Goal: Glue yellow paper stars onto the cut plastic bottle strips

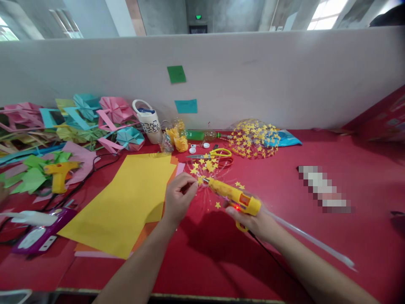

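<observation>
My right hand (248, 217) is wrapped round a yellow glue gun (232, 195) with a small red light lit; a long clear glue stick trails from its back. The gun's metal nozzle touches or nearly touches a small yellow star (200, 180), which my left hand (180, 196) pinches between thumb and fingers. Just behind the nozzle lies a clear plastic piece with several yellow stars (207, 165) on it. Loose stars (218, 205) rest on the red table (202, 261). Yellow-handled scissors (221, 153) lie beyond the star cluster.
Yellow paper sheets (126, 198) lie left of my left hand. Farther left are another glue gun (60, 174), a purple power strip (41, 232) and folded paper flowers (115, 110). A white cup (150, 126), green bottle (196, 134) and star-covered dome (253, 139) stand behind.
</observation>
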Demonstrator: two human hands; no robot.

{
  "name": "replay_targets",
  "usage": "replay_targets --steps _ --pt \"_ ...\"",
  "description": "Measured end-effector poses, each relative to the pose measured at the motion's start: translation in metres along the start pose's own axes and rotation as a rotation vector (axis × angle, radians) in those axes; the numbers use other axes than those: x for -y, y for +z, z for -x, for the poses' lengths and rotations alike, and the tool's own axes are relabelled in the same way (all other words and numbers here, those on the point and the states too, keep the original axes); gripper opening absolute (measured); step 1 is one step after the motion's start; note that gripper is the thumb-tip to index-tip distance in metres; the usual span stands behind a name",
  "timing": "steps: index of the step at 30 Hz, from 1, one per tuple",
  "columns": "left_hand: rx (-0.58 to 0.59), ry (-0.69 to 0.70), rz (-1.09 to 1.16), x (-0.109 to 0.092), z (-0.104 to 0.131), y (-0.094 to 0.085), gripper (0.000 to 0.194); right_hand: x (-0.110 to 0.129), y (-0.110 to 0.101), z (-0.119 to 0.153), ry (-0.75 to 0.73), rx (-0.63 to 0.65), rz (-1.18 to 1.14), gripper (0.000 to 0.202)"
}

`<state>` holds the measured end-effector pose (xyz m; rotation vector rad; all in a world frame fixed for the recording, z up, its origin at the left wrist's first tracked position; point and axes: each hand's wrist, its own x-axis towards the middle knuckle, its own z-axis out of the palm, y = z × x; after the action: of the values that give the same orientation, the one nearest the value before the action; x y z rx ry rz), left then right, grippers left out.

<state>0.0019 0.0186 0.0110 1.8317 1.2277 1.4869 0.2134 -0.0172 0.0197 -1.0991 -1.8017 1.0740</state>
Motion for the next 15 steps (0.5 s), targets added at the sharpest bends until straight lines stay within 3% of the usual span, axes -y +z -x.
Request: replay_targets --steps 4,15 --pt "-0.003 0.001 0.013 0.0001 0.0034 0.0038 0.015 -0.0026 0.0031 0.0040 0.010 -0.060 0.051 0.025" --pt "-0.016 0.024 0.036 -0.0027 0.0052 0.0034 0.016 -0.0017 0.0054 0.0050 0.041 -0.058 0.103 0.031"
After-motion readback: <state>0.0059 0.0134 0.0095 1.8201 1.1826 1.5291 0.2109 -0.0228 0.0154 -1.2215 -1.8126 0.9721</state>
